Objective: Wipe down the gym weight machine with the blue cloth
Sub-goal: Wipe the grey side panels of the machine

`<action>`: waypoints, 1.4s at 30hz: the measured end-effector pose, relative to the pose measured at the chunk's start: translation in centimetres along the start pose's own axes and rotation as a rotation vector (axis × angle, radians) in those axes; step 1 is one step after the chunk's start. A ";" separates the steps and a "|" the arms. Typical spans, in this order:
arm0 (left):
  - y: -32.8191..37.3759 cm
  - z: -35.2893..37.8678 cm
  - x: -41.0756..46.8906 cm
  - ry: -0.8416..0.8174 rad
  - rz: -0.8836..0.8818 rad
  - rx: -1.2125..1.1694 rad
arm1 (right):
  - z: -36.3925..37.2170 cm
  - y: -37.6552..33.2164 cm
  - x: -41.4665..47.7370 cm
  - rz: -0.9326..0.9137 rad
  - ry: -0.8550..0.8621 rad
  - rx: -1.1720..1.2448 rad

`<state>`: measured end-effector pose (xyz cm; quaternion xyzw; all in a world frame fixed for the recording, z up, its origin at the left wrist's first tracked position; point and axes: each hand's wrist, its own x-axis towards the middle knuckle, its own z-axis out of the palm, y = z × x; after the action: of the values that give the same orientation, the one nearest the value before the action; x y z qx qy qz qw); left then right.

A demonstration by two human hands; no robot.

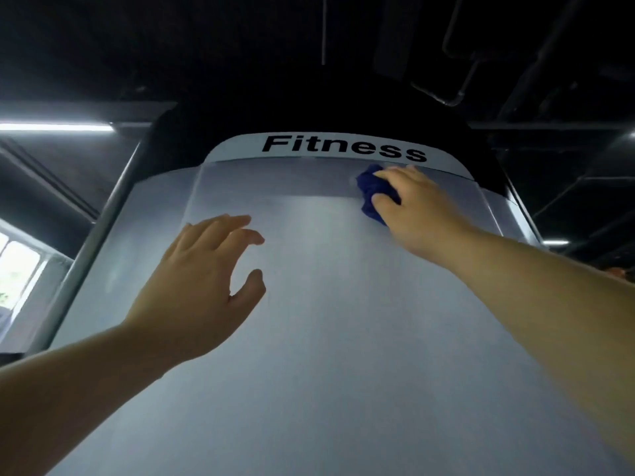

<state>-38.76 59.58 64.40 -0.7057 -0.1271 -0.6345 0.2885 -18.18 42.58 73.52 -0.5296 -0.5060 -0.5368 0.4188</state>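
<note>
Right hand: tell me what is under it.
A bunched blue cloth lies under the right hand, against the machine's grey panel just below the Fitness label. How much cloth the palm covers cannot be seen.

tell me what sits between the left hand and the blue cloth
Only bare grey machine panel lies between the left hand and the blue cloth, seen in the head view.

I saw a long strip light (56,127) glowing at the left edge. Above it spread a dark ceiling (171,46). Far right of the light and higher, black pipes (457,80) bent across that ceiling, and a thin rod (323,29) hung down between light and pipes. Below the light was a bright window (20,266). Well to the light's right and lower, a short lamp (556,242) shone.
</note>
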 end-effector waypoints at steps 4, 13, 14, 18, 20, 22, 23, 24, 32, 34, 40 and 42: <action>-2.1 -0.4 -0.3 -0.025 -0.071 -0.053 | 2.0 -2.5 -0.8 -0.027 0.034 -0.055; -3.7 1.0 -1.2 0.012 -0.039 -0.222 | 2.4 -4.7 -0.4 -0.363 -0.072 0.110; -3.7 1.1 -1.2 0.015 -0.038 -0.228 | 2.3 -4.4 0.9 -0.224 0.012 0.135; -3.9 1.3 -1.4 0.032 -0.048 -0.254 | 3.8 -6.3 1.4 -0.061 0.131 0.024; -3.8 1.3 -1.5 0.052 -0.080 -0.276 | 4.4 -8.5 -1.2 -0.210 -0.003 0.052; -3.6 1.4 -1.6 0.078 -0.118 -0.309 | 4.8 -10.5 -3.8 -0.333 -0.261 0.151; -3.5 1.3 -1.7 0.094 -0.119 -0.331 | 4.8 -11.0 -4.3 -0.373 -0.355 0.184; -3.4 1.3 -1.8 0.111 -0.091 -0.350 | 4.8 -11.3 -4.3 -0.383 -0.396 0.214; -3.6 0.3 -1.1 0.046 0.253 -0.166 | 2.3 -10.2 -2.0 -0.245 -0.281 0.095; -3.1 0.0 -0.4 0.111 0.293 -0.070 | 1.3 -9.2 -1.6 -0.147 -0.308 0.169; -1.0 -0.3 5.5 0.141 0.075 -0.215 | 2.0 -7.7 -1.0 -0.014 -0.064 0.368; -2.2 -0.3 7.6 0.156 -0.057 -0.213 | 2.9 -8.0 -1.1 0.026 -0.002 0.327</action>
<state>-39.01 59.77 72.33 -0.6769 -0.0560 -0.7055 0.2026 -25.51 46.43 71.43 -0.4615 -0.5801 -0.4413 0.5057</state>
